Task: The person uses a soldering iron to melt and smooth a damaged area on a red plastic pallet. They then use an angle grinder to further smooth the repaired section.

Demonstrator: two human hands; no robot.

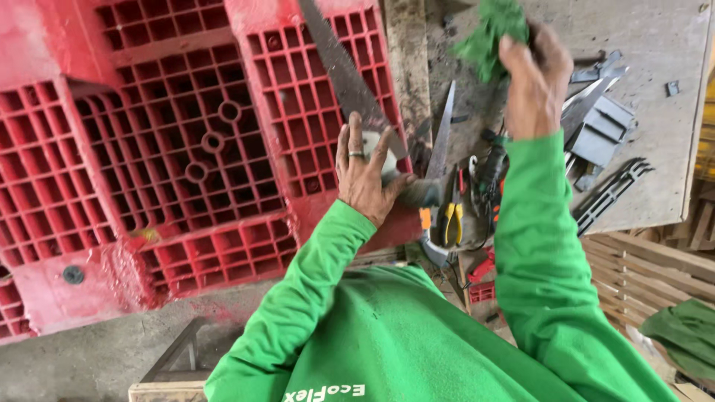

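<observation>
Head view: worn on the person's head, looking steeply down over the green-sleeved chest and arms.
Nearness: close, at arm's length.
Span: red plastic lattice pallet point(186, 149) leftward, grey wooden table point(655, 45) with tools rightward.
Shared views: only one.
</observation>
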